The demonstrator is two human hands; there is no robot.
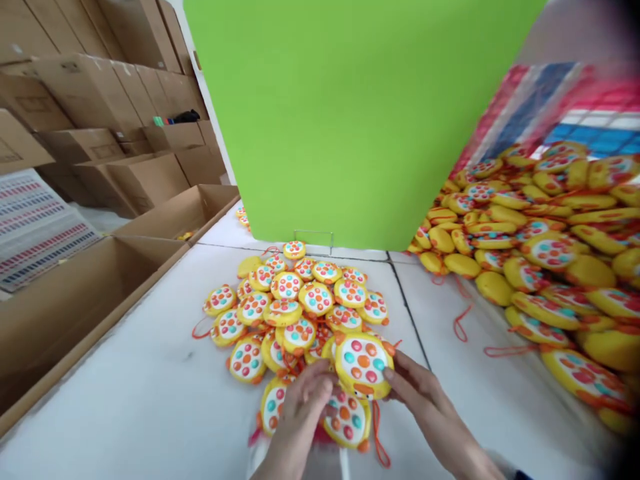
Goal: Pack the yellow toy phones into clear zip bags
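Note:
My right hand (425,393) pinches the right edge of a yellow, animal-shaped pop-button toy (364,363), thumb on its front. The toy has a white face panel with red, orange and teal bumps and is tilted toward me. Curled at its left side, my left hand (305,403) has its fingertips against a yellow rim, partly hidden; whether that belongs to the same toy or one behind it, I cannot tell. Beneath the hands lies another such toy (346,420), and an orange cord loop (379,437) hangs beside it. A pile of matching toys (285,287) spreads just beyond.
A tall green panel (345,127) stands behind the pile on the white table (145,373). A large heap of the same toys (545,260) fills the right side. Open cardboard boxes (100,280) line the left edge, with stacked cartons (90,93) behind.

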